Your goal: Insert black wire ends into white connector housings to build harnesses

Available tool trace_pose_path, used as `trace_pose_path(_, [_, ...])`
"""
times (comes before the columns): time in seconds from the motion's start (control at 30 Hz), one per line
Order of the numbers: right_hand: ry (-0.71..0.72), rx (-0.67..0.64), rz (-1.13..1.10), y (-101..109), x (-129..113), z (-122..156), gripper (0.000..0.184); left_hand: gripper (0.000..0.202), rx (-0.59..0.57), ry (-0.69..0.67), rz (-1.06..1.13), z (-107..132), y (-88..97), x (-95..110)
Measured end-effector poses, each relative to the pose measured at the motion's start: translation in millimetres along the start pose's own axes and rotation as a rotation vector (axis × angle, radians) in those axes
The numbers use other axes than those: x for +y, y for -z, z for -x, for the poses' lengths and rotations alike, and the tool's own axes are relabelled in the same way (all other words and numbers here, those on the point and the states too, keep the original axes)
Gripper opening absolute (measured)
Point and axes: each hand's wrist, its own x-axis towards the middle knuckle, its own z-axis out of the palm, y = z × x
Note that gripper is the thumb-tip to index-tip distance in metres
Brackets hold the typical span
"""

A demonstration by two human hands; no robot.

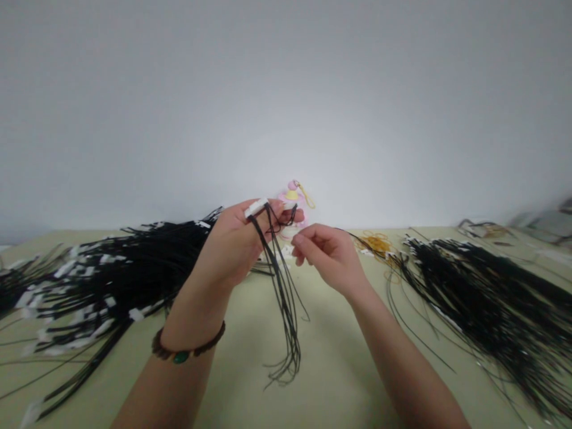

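My left hand [243, 238] is closed around a white plug connector [256, 207] with several black wires [282, 292] hanging from it toward the table. Near the same fingertips, a second small white connector [289, 207] shows with short, looped black wires. To the right, my right hand [328, 253] is closed in a pinch, a little apart from the hanging wires. Whatever lies between its fingertips is too small or hidden to make out. A thin dark wire [353, 234] runs from behind that hand toward the right; I cannot tell whether the fingers hold it.
A big pile of black wires with white connectors [134, 268] covers the left of the table [250, 369]. Another black wire bundle [482, 298] spreads across the right. Yellow rubber bands [374, 243] lie behind my right hand. A pink and yellow trinket [292, 189] stands by the wall.
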Motion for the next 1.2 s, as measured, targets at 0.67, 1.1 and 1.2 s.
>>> trace_pose_path(0.67, [0.261,0.084,0.373,-1.6,-22.6,16.4,0.015,0.024,0.064,-0.117,-0.331,6.0,-0.6,1.9])
trace_pose_path(1.1, [0.036,-0.087,0.205,23.6,-36.8,18.9,0.011,0.028,0.077,-0.083,-0.478,2.7,11.7,-4.4])
trace_pose_path(1.2, [0.004,-0.264,-0.133,38.1,-45.1,24.2,0.019,0.026,0.118,-0.036,-0.478,0.3,17.3,-11.0])
